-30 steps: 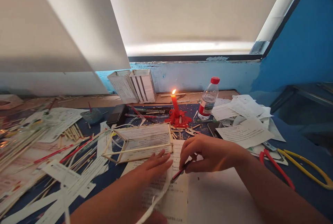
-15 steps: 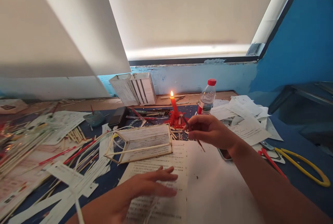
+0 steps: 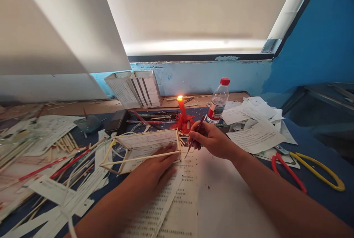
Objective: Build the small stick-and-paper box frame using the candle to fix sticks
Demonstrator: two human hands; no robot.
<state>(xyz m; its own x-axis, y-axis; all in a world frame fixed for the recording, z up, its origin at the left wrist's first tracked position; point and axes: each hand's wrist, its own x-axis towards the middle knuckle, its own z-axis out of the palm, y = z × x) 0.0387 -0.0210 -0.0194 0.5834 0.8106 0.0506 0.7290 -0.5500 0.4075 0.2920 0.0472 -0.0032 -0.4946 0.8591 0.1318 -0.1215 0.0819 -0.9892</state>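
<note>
My right hand [image 3: 211,140] pinches a slim, dark-handled paintbrush [image 3: 196,134], its fine tip pointing down and left by the right end of a small stick frame [image 3: 125,157]. The frame lies on its side, with thin wooden sticks along its edges and printed paper on its walls. My left hand [image 3: 159,162] is at the frame's near side, fingers stretched out, with one stick crossing over them. Its fingertips are partly hidden. Under both hands lies printed paper [image 3: 182,201], with a narrow paper strip [image 3: 173,197] on it. Just behind the frame burns a red candle [image 3: 182,109].
A water bottle [image 3: 218,101] stands right of the candle. Papers [image 3: 257,136], red-handled pliers [image 3: 290,175] and yellow-handled scissors [image 3: 318,164] lie right. Sticks and paper strips [image 3: 63,193] cover the left. Two paper-covered boxes [image 3: 146,88] stand by the wall.
My left hand has moved forward from above the printed paper to the frame. My right hand has drawn slightly left and turned the paintbrush, so its tip now points left toward the frame.
</note>
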